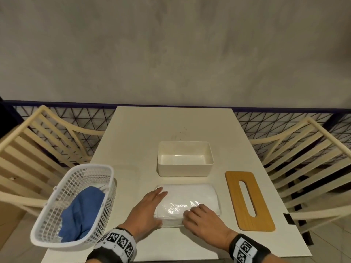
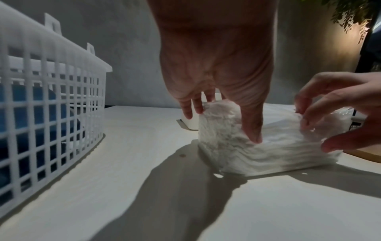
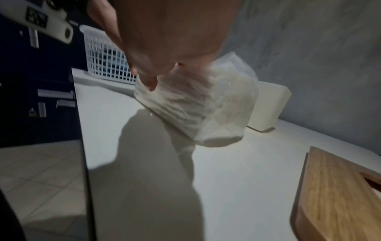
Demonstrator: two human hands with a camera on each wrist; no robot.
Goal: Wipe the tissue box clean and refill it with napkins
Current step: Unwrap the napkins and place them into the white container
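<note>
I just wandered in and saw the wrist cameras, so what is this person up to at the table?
A person is opening a plastic-wrapped pack of napkins on the table. The left hand steadies the pack's left end while the right hand pinches the wrapper on top. Behind the pack stands the empty tissue box, and its wooden lid lies to the right. A blue cloth sits in the white basket on the left.

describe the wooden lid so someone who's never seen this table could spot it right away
On the pale table, look to the right of the open white tissue box and the napkin pack under the person's hands. The wooden lid lies flat there near the table's right edge. It is the only brown, wood-grained thing on the table, a rounded board with a long slot cut through its middle.
</note>
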